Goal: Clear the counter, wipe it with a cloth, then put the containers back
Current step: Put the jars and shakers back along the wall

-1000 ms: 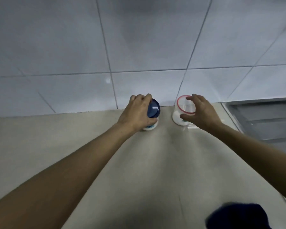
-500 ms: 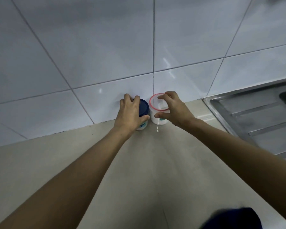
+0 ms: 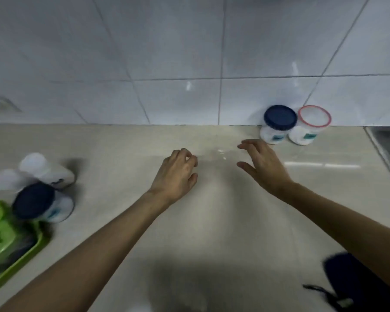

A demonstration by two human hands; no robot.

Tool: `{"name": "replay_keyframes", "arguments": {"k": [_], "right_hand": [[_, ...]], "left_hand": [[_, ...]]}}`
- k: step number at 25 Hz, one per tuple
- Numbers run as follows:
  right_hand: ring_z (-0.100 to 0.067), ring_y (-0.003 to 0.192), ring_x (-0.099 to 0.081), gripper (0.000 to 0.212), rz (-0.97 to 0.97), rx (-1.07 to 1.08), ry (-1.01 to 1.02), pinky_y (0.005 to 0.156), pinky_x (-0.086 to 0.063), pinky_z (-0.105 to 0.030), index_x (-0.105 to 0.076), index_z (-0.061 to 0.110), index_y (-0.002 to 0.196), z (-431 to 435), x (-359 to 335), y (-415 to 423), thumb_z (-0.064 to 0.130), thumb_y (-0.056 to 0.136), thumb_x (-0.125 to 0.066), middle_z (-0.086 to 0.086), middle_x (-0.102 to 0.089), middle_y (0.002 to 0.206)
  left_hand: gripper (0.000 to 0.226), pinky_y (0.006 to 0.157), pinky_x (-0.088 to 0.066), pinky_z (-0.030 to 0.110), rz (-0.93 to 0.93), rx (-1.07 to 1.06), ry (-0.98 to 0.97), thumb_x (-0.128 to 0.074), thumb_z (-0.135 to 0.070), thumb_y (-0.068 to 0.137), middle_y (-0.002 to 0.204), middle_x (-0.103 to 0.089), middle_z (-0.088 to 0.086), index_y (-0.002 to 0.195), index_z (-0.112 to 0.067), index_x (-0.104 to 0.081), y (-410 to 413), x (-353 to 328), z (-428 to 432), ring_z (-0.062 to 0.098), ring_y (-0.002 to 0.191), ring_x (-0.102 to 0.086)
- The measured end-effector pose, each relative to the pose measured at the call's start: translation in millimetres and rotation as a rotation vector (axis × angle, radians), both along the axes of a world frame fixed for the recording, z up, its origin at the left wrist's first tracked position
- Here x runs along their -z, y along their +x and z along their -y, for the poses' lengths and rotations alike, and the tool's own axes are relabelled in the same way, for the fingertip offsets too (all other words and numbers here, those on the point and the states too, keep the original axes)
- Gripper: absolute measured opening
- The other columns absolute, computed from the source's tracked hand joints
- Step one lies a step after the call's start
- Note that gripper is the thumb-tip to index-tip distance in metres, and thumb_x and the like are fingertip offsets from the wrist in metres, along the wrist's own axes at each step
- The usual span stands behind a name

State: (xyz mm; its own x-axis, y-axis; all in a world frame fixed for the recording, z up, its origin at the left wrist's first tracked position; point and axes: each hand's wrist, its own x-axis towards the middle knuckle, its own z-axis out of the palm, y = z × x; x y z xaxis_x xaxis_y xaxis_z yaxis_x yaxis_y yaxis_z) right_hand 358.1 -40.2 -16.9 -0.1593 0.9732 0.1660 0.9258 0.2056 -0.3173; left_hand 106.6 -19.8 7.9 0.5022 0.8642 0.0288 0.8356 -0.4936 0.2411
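Note:
A blue-lidded white container (image 3: 277, 124) and a red-rimmed white container (image 3: 310, 126) stand side by side against the tiled wall at the back right of the beige counter (image 3: 212, 221). My right hand (image 3: 263, 165) hovers open just left and in front of them, touching neither. Further left, over the middle of the counter, my left hand (image 3: 178, 174) is empty with its fingers loosely curled. At the left stand three more containers: two white-lidded ones (image 3: 45, 171) and one with a blue lid (image 3: 41, 203).
A green tray (image 3: 20, 253) sits at the counter's left edge beside the three containers. A steel sink edge (image 3: 387, 145) borders the counter at the right. A dark blue cloth (image 3: 356, 280) lies at the front right.
Both hands have let go of the blue-lidded and red-rimmed containers, which now stand by the wall, and pulled back toward me and leftward. The view has swung left, revealing the other containers and tray.

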Motion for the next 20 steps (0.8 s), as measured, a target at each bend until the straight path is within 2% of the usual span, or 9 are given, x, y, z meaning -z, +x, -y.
{"name": "replay_keyframes", "arguments": {"k": [4,7,11,16,20], "right_hand": [[-0.03,0.118,-0.052,0.041,0.025,-0.27,-0.094,0.099,-0.046,-0.044,-0.055,0.012,0.121,-20,-13,-139,0.033,0.087,-0.062,-0.013,-0.051,0.134],[-0.027,0.119,-0.052,0.042,-0.009,-0.392,-0.131,0.098,-0.045,-0.041,-0.054,0.015,0.124,-33,-21,-228,0.034,0.088,-0.062,-0.009,-0.05,0.134],[-0.023,0.118,-0.051,0.048,-0.038,-0.555,-0.176,0.097,-0.046,-0.039,-0.048,0.016,0.129,-39,-25,-333,0.037,0.087,-0.061,-0.006,-0.048,0.133],[-0.018,0.117,-0.049,0.063,-0.136,-0.637,-0.243,0.098,-0.045,-0.037,-0.042,0.019,0.132,-35,-27,-417,0.038,0.078,-0.069,-0.002,-0.045,0.132],[-0.019,0.114,-0.05,0.078,-0.135,-0.627,-0.288,0.095,-0.047,-0.039,-0.039,0.021,0.133,-36,-22,-453,0.049,0.068,-0.073,-0.001,-0.045,0.131]], "left_hand": [[0.03,0.09,-0.047,0.04,-0.017,-0.202,0.032,-0.058,-0.024,0.087,0.122,-0.054,0.009,0.113,-0.01,-0.06,-135,-15,24,0.029,0.114,-0.05],[0.027,0.088,-0.049,0.044,0.0,-0.302,0.086,-0.06,-0.024,0.084,0.117,-0.057,0.009,0.108,-0.01,-0.062,-211,-27,37,0.031,0.11,-0.054],[0.029,0.085,-0.049,0.041,0.051,-0.496,0.194,-0.049,-0.029,0.082,0.113,-0.058,0.009,0.102,-0.012,-0.061,-303,-37,54,0.031,0.104,-0.054],[0.03,0.092,-0.046,0.041,0.098,-0.698,0.229,-0.06,-0.023,0.084,0.122,-0.052,0.009,0.112,-0.014,-0.057,-374,-33,56,0.03,0.112,-0.049],[0.04,0.096,-0.043,0.041,0.2,-0.778,0.177,-0.062,-0.017,0.081,0.126,-0.049,0.01,0.12,-0.013,-0.054,-393,-24,42,0.031,0.114,-0.046]]}}
